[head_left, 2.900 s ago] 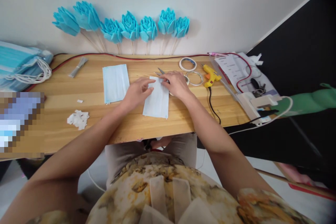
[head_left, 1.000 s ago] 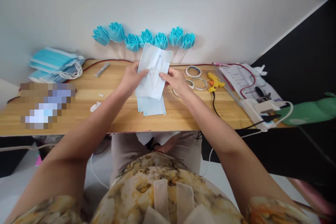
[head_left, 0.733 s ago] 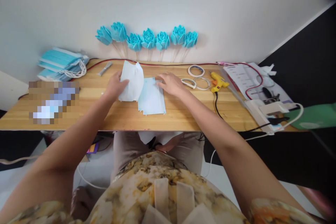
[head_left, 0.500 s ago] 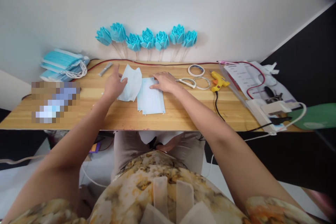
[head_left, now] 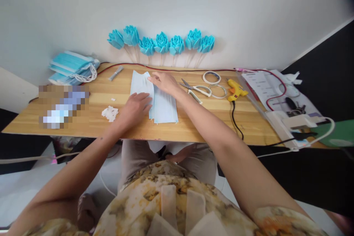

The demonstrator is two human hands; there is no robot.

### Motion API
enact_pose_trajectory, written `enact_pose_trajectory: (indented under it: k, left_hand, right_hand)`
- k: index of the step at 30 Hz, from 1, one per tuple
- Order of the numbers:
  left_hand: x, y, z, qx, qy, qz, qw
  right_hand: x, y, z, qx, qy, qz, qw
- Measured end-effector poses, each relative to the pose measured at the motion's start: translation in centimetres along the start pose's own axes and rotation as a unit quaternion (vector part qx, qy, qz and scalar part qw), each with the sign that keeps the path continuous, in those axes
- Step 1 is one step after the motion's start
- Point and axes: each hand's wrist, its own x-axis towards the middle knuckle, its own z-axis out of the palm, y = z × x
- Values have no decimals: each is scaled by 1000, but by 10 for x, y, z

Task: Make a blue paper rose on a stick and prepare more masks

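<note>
In the head view, a pale blue face mask sheet point(head_left: 142, 85) lies flat on the wooden table, its ear loops not visible. My left hand point(head_left: 136, 106) rests on its lower part with the fingers stretched out. At its upper right corner, the fingers of my right hand point(head_left: 166, 83) touch the sheet, spread and open. A second pale blue mask sheet point(head_left: 166, 110) lies partly under the first one and partly under my right hand. White-handled scissors point(head_left: 203, 90) lie with blades parted, right of my right hand.
Several blue flowers on stems point(head_left: 162, 42) lean against the wall. Blue masks point(head_left: 70, 64) are stacked at the left, with white scraps point(head_left: 110, 113) nearer. Tape rolls point(head_left: 211, 77), a yellow glue gun point(head_left: 236, 90) and a power strip point(head_left: 287, 127) lie to the right; a cord point(head_left: 166, 69) runs along the back.
The left mask sheet, earlier raised and curled in my left hand, now lies flat. My left hand has come down nearer the front edge; my right hand has shifted left to its top corner.
</note>
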Motion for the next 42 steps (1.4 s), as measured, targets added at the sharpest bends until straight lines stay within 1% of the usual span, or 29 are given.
enact_pose_trajectory:
  k: [3, 5, 6, 7, 8, 9, 10, 11, 12, 13, 14, 16, 19, 20, 22, 25, 27, 30, 33, 35, 37, 40, 42]
  left_hand:
    - [-6, 3, 3, -33, -21, -15, 999]
    - [-11, 1, 6, -83, -13, -27, 996]
    - [-12, -1, 7, -110, 11, -37, 993]
    - [-14, -4, 7, -135, 51, -51, 988]
    - [-15, -8, 6, -152, 105, -70, 980]
    - [-15, -12, 5, -164, 166, -92, 968]
    - [-15, -16, 4, -173, 223, -115, 953]
    - [-13, -20, 2, -185, 268, -137, 936]
    - [-12, -24, 1, -207, 294, -157, 920]
    - [-10, -27, 1, -244, 304, -177, 904]
    - [-8, -28, 0, -293, 300, -197, 886]
    - [-4, -26, 1, -413, 266, -239, 837]
    - [-2, -15, 2, -562, 188, -279, 755]
    - [-2, -11, 2, -590, 166, -286, 737]
    - [-2, -5, 1, -616, 143, -289, 719]
    - [-1, 0, -3, -618, 162, -293, 711]
    - [-1, 2, -6, -600, 184, -306, 716]
    - [0, 5, -10, -555, 190, -316, 746]
    - [-1, 10, -14, -523, 169, -300, 780]
    - [-2, 13, -15, -514, 157, -283, 794]
    - [-3, 14, -17, -504, 153, -270, 806]
    - [-4, 11, -18, -498, 157, -274, 808]
    - [-5, 5, -18, -507, 165, -299, 792]
  right_hand:
    - [14, -7, 13, 6, 5, 39, 999]
    - [20, -8, 20, 23, 9, 65, 998]
    - [22, -8, 23, 43, 17, 71, 996]
    - [22, -8, 24, 78, 31, 73, 994]
    - [22, -8, 25, 130, 50, 74, 987]
    - [20, -9, 23, 199, 69, 77, 975]
    - [18, -10, 21, 279, 84, 82, 953]
    - [15, -11, 18, 363, 90, 93, 923]
    - [12, -12, 14, 436, 81, 100, 891]
    - [8, -13, 10, 490, 72, 102, 863]
    - [4, -14, 6, 526, 64, 101, 842]
    - [-4, -14, 0, 560, 57, 96, 821]
    - [-12, -9, -2, 572, 60, 92, 813]
    - [-13, -7, -1, 572, 62, 92, 813]
    - [-16, -2, 2, 568, 69, 98, 815]
    - [-18, 1, 6, 565, 82, 123, 812]
    - [-20, 0, 6, 569, 91, 137, 806]
    - [-24, -3, 3, 566, 93, 128, 809]
    - [-30, -4, 2, 563, 88, 111, 814]
    - [-33, -3, 3, 571, 103, 108, 807]
    - [-33, 0, 7, 585, 130, 108, 793]
    - [-32, 8, 13, 603, 162, 109, 773]
    - [-30, 15, 13, 607, 175, 109, 768]
